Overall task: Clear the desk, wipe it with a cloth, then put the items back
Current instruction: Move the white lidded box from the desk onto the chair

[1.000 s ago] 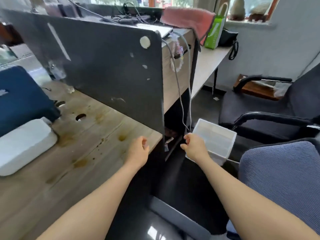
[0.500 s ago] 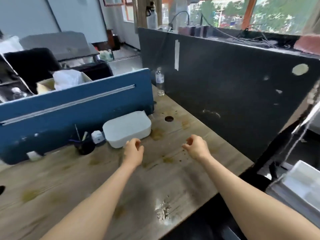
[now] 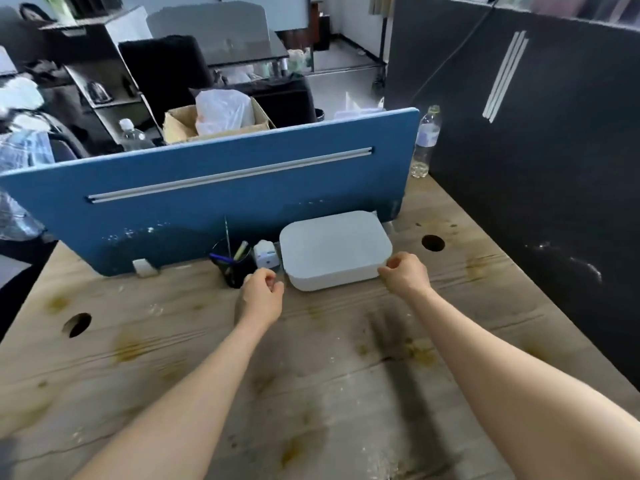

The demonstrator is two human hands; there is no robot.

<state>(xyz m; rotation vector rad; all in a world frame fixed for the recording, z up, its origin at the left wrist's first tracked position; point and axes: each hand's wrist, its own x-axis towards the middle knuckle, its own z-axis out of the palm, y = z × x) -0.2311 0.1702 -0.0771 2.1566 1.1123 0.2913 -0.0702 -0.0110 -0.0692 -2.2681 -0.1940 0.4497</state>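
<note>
A white lidded box (image 3: 334, 249) lies flat on the stained wooden desk (image 3: 145, 344), against the blue divider. To its left stand a small white object (image 3: 266, 257) and a black pen cup (image 3: 232, 268) with pens. My left hand (image 3: 261, 296) hovers just left of the box's near corner, fingers loosely curled, holding nothing. My right hand (image 3: 405, 273) is at the box's near right corner, fingers loosely curled; I cannot tell whether it touches the box. A clear water bottle (image 3: 425, 142) stands at the far right of the desk.
A blue divider (image 3: 214, 188) closes the back of the desk and a black partition (image 3: 540, 161) the right side. Two cable holes (image 3: 77, 323) (image 3: 433, 242) pierce the desktop. Behind the divider are a cardboard box (image 3: 180, 124) with a plastic bag, a bottle and shelves.
My view has swung left from the desk's right end to the white box. Both hands have moved forward over the desk and now sit at the box's two near corners.
</note>
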